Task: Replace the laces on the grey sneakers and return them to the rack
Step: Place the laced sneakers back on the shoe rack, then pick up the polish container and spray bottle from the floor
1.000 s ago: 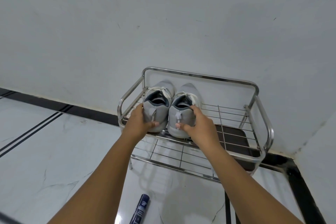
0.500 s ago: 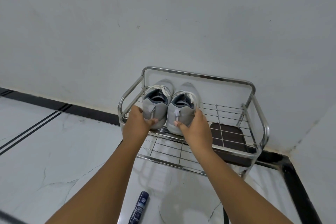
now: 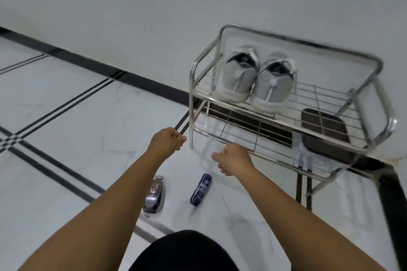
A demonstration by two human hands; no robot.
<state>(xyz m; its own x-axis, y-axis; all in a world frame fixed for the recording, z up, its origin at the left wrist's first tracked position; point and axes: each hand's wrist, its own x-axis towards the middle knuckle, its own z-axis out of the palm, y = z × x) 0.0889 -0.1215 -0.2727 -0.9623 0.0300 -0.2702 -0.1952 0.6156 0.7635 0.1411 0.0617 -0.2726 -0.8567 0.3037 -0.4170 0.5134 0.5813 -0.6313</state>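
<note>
— I'm seeing a blue tube (image 3: 200,189) lying on the white floor (image 3: 77,121), a shiny packet (image 3: 154,194) just left of it.

— Got that. Brown tray (image 3: 326,136) down low on the right, against the wall (image 3: 154,6).

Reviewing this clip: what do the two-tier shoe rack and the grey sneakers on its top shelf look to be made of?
Two-tier shoe rack: polished metal tubing and wire, likely steel; it shows bright reflections. Grey sneakers: matte woven or knit fabric uppers with pale, probably rubber soles; blur hides the weave.
</note>
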